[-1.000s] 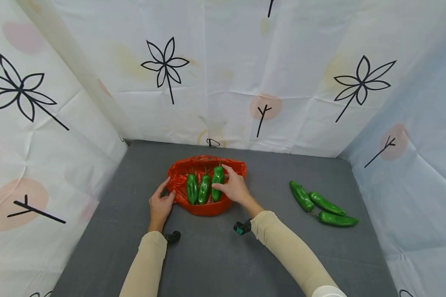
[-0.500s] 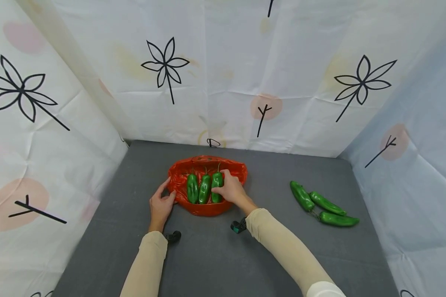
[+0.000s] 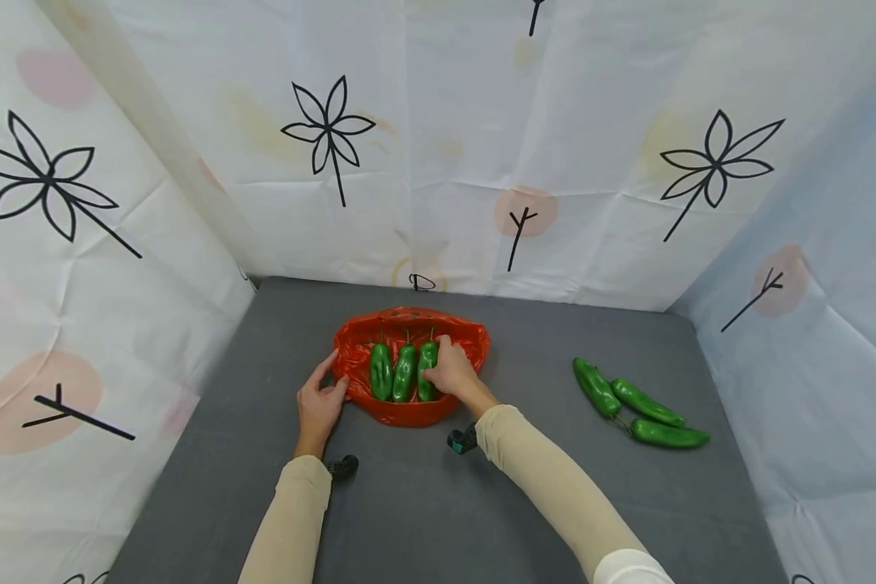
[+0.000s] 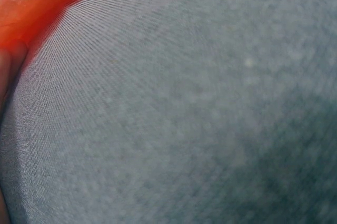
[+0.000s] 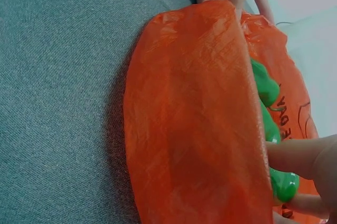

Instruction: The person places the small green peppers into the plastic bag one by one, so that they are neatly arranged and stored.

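A red plastic bag (image 3: 409, 415) with its rim spread wide lies on the grey table. Three green chili peppers stand side by side in it: the left pepper (image 3: 381, 375), the middle pepper (image 3: 405, 375) and the right pepper (image 3: 427, 381). My right hand (image 3: 454, 371) reaches over the bag's right rim and grips the right pepper between thumb and fingers. My left hand (image 3: 319, 403) holds the bag's left edge. Seen from the right wrist, the bag's front wall (image 5: 195, 113) hides the lower part of the peppers. Only fingertips (image 4: 16, 56) and some red plastic show in the left wrist view.
To the right on the table (image 3: 526, 503) lie several more green peppers: an upper pepper (image 3: 595, 387), a middle one (image 3: 647, 402) and a lower one (image 3: 669, 435). White printed cloth (image 3: 438, 162) walls the table at the back and sides.
My right hand has moved slightly down and left, lowering the right pepper until it lies level with the other two. My left hand stays at the bag's edge.
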`<state>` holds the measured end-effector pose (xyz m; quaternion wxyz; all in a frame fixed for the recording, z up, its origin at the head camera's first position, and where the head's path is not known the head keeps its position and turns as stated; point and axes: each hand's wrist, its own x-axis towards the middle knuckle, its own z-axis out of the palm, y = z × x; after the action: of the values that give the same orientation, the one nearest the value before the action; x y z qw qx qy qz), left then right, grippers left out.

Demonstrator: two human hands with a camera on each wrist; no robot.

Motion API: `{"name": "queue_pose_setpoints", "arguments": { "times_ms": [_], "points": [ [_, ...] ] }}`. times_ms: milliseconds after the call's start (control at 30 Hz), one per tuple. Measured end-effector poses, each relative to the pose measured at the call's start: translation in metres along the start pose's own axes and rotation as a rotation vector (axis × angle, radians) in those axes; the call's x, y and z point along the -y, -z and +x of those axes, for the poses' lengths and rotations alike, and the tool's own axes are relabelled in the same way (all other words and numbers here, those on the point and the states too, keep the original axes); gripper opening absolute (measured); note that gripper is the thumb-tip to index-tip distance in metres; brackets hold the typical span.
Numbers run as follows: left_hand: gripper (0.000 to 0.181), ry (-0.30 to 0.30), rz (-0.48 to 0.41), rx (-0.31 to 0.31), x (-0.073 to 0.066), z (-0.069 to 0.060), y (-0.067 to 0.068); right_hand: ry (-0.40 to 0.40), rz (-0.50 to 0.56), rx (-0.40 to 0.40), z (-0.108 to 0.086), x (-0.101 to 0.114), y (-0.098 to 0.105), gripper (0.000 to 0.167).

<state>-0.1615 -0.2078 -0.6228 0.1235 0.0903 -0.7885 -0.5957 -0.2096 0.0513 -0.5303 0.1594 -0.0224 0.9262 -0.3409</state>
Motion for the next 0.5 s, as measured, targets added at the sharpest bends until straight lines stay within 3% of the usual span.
{"name": "queue_pose_setpoints", "arguments": {
  "times_ms": [500],
  "points": [
    [0.054, -0.008, 0.01, -0.01, 0.0034, 0.0, -0.0004, 0.023, -0.029, -0.013, 0.0075, 0.0051, -0.0065, 0.066]
  ]
}}
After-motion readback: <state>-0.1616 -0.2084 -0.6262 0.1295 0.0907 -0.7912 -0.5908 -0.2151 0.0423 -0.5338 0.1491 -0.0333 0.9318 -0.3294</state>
